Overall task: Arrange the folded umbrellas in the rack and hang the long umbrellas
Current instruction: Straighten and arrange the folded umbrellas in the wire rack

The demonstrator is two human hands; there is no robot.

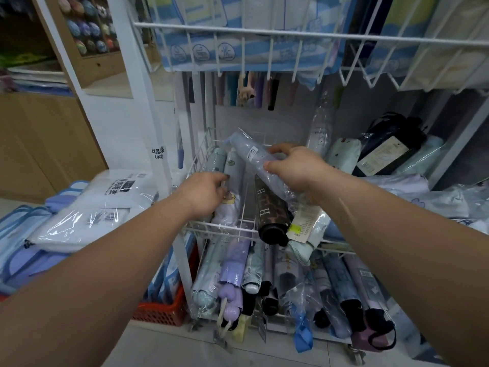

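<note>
The right hand (296,168) grips a folded lilac-grey umbrella (248,152), thumb on the near side and fingers curled over the far side. It is a slim cylinder in a crinkled, glossy clear sleeve with a small white barcode label, and it tilts up and away to the left of the hand, above the wire basket (219,225). The left hand (203,193) reaches in lower and to the left, its fingers bent onto a pale printed umbrella (234,168) lying in the basket's left compartment; motion blur hides whether they close around it or only touch it. Just below the right hand lies a dark brown patterned umbrella (270,210) with a round black end cap, resting in the next compartment, with a pale folded one and its paper tag beside it. The basket is thin white coated wire. Beneath both hands, the lower tier (328,250) holds a row of sleeved folded umbrellas in lilac, blue and black. Left of the left forearm sit flat plastic-wrapped packs (79,223), and below them a red slatted crate (164,311).
</note>
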